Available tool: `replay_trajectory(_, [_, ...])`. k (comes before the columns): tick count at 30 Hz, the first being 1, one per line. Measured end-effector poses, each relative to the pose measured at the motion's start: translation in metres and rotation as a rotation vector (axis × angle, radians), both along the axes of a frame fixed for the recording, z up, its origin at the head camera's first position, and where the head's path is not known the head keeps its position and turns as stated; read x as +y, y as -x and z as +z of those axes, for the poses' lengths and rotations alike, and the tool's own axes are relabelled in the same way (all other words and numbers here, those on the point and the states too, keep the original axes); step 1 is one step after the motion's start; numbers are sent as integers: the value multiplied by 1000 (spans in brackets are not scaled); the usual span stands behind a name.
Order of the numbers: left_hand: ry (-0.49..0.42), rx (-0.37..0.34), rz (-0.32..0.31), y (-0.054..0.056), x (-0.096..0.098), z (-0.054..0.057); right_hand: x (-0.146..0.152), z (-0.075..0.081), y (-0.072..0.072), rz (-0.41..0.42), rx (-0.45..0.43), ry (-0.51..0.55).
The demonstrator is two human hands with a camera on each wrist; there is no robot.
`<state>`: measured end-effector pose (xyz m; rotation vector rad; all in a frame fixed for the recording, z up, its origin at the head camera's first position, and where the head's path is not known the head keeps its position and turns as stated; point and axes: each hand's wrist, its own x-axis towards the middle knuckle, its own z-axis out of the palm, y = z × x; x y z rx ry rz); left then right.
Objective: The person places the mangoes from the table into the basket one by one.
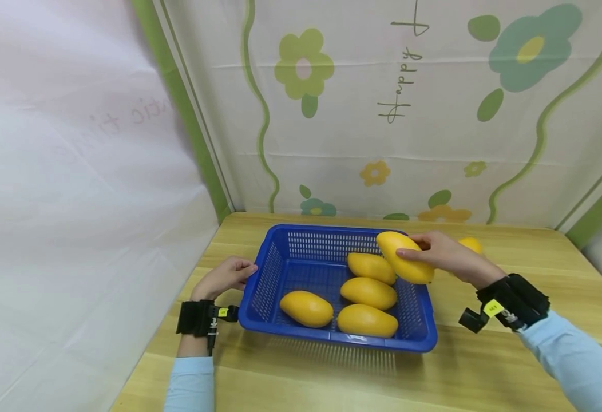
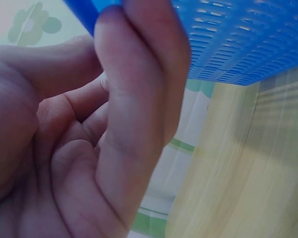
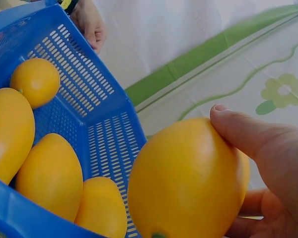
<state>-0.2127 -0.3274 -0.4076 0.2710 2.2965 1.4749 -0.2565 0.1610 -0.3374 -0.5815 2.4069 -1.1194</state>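
**Right hand [image 1: 452,257] grips a yellow mango [image 1: 404,257] at the basket's far right corner**

The fingers and thumb of the right hand are closed around the mango, the thumb lying along the near side and the fingers behind. The fruit is raised and tilted, overlapping the right end of the blue basket [image 1: 311,334] in the head view; whether it touches the rim cannot be told. In the right wrist view, its stem end points down toward the camera.

At the opposite end, the left hand [image 1: 224,278] pinches the basket's left rim between thumb and curled fingers.

Inside the basket lie four more mangoes. Three form a column on the right: a far mango [image 1: 371,267], a middle mango [image 1: 368,293] and a near mango [image 1: 367,321]. The fourth, a left mango [image 1: 307,309], rests apart from the far and middle ones, close to the near side.

Beyond the right hand, an outer mango [image 1: 470,245], partly hidden, sits outside the basket on the wood-grain table [image 1: 332,389].

Both wrists wear black straps with small cameras, above light blue sleeves [image 1: 579,360]. Behind the table hangs a flower-printed cloth [image 1: 332,143].
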Motion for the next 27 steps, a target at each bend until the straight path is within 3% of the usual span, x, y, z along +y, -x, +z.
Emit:
replay_trajectory(13, [7, 5, 9, -2, 1, 0, -11, 2, 0, 25, -20, 47])
replay_trajectory(27, [23, 3, 12, -3, 1, 2, -24, -6, 2, 16, -8, 22])
